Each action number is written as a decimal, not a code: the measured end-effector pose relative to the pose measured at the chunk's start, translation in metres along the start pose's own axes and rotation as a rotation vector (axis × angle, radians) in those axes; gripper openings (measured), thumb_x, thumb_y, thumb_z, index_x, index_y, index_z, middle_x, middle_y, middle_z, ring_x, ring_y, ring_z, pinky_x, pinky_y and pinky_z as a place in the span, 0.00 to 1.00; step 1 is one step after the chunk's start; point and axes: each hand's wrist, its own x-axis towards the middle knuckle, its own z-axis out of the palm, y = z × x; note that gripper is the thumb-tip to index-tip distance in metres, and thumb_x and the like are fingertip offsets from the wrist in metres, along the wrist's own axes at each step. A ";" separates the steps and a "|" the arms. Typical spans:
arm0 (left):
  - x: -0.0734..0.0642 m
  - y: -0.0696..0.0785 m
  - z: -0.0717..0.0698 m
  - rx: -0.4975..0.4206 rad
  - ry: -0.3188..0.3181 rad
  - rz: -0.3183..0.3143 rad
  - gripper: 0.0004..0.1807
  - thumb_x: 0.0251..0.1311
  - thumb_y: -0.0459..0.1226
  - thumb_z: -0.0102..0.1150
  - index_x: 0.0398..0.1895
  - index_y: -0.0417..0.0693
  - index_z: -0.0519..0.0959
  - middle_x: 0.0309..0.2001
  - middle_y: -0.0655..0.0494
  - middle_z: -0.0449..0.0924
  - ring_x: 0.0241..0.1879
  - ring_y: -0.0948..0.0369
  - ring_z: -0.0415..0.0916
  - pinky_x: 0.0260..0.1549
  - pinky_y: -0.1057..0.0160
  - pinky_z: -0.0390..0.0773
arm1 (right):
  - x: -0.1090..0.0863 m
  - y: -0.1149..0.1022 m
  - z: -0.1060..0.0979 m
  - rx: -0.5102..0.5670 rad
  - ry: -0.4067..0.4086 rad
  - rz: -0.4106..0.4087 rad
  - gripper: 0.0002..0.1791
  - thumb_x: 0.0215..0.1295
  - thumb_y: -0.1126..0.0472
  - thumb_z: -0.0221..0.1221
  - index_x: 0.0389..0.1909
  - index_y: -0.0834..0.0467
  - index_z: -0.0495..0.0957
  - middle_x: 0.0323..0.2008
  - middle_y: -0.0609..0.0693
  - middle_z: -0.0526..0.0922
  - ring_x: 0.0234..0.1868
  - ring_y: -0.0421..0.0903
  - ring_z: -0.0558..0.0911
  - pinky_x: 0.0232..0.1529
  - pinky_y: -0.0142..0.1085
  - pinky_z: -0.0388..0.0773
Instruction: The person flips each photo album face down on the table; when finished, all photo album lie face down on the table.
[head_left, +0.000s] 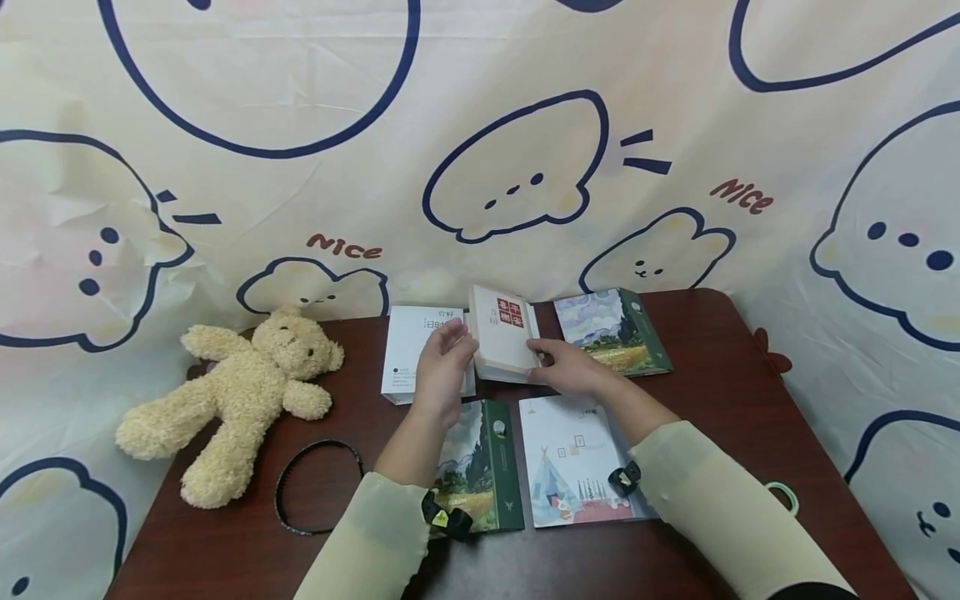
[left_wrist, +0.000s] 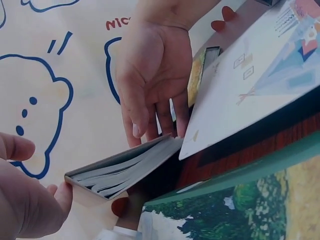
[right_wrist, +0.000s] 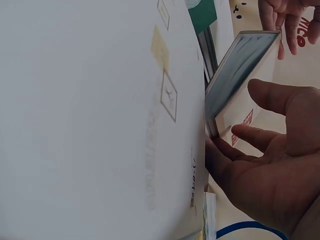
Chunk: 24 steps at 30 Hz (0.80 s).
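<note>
A thick cream book (head_left: 501, 329) with a red square print on its cover tilts up near the back of the table, its page edges showing in both wrist views. At its right side my right hand (head_left: 570, 367) grips the edge, some fingers beneath the corner, thumb and forefinger on the cover side. My left hand (head_left: 442, 371) is at the opposite edge, fingers fairly straight and fingertips touching the book. Left of it lies a white book (head_left: 408, 350), partly behind my left hand. Nearer me are a green painted-cover book (head_left: 480, 475) and a white tent-picture book (head_left: 562, 467).
Another green painted-cover book (head_left: 615, 329) lies at the back right. A plush bear (head_left: 251, 396) and a thin black ring (head_left: 281, 492) are on the left of the table (head_left: 247, 558). A pale green ring (head_left: 786, 496) lies at the right. A patterned cloth (head_left: 517, 50) hangs behind.
</note>
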 end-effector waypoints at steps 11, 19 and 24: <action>-0.005 0.008 0.001 -0.029 -0.039 0.039 0.31 0.73 0.37 0.58 0.76 0.44 0.63 0.75 0.44 0.64 0.71 0.54 0.67 0.71 0.55 0.67 | 0.000 -0.006 0.002 0.091 -0.021 -0.008 0.36 0.73 0.52 0.62 0.79 0.50 0.64 0.71 0.58 0.72 0.62 0.55 0.76 0.61 0.49 0.76; -0.008 0.017 0.003 -0.060 -0.048 0.060 0.30 0.74 0.35 0.56 0.76 0.42 0.63 0.73 0.46 0.65 0.71 0.54 0.68 0.71 0.54 0.68 | 0.002 -0.010 0.005 0.214 -0.048 -0.001 0.36 0.73 0.54 0.62 0.79 0.50 0.64 0.75 0.61 0.66 0.70 0.60 0.71 0.67 0.53 0.72; -0.010 0.021 0.004 -0.061 -0.063 0.078 0.29 0.74 0.36 0.57 0.75 0.43 0.64 0.73 0.44 0.65 0.70 0.54 0.68 0.70 0.53 0.69 | 0.005 -0.010 0.008 0.275 -0.048 0.011 0.37 0.72 0.54 0.63 0.80 0.46 0.63 0.74 0.59 0.67 0.68 0.59 0.73 0.66 0.53 0.72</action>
